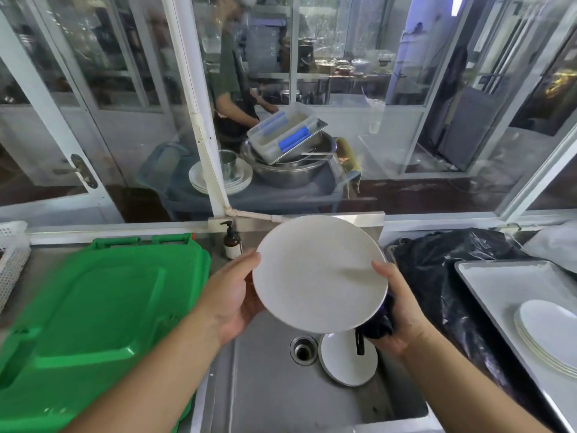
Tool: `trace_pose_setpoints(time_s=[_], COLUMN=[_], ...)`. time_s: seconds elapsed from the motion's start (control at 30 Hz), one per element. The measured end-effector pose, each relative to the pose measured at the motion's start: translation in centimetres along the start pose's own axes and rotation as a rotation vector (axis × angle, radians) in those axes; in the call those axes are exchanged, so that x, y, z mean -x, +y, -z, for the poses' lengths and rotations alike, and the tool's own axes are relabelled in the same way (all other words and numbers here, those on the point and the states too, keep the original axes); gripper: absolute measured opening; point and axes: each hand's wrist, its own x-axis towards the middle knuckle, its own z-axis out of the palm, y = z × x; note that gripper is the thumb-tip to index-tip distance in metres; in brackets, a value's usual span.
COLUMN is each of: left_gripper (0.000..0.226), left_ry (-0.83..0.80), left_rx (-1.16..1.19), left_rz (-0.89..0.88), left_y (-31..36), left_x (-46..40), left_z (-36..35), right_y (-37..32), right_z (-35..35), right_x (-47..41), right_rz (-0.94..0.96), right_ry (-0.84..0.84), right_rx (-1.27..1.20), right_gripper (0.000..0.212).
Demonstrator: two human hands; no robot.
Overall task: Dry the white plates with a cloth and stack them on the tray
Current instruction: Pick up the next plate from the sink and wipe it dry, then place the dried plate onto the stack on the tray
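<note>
Both hands grip plate (318, 273) over steel sink (265, 385); glass partition (406, 120) behind.

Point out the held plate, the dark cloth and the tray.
held plate (318, 273), head view, centre of its face
dark cloth (379, 323), head view, bunched part below the plate
tray (496, 285), head view, bare floor

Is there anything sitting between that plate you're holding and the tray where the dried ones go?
Nothing solid blocks the way. The held plate is above the sink; the tray lies to the right. Between them sits only a crumpled dark plastic bag, low on the counter, so the plate should pass over it to the stack of plates.
</note>
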Motion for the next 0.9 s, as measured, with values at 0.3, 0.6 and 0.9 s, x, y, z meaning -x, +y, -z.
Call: trace_pose_setpoints(time_s=[0.3, 0.6, 0.9], left_gripper=[0.026, 0.028, 0.031], left_ry=[-0.096, -0.249, -0.451], left_rx=[-0.048, -0.131, -0.284], left_rz=[0.115, 0.185, 0.253], left_y=[-5.7, -12.2, -23.1], left_x=[-2.1, 0.3, 6.6], left_z=[-2.9, -13.1, -27.9], right_y=[0.3, -2.4, -6.1], right_z=[6.0, 16.1, 29.7], right_x=[4.2, 13.3, 27.4], right_rz=[0.149, 0.184, 0.237], right_ry=[0.381, 0.520, 0.735], right_rx=[0.043, -0.069, -0.060], right_gripper=[0.050, 0.040, 0.025])
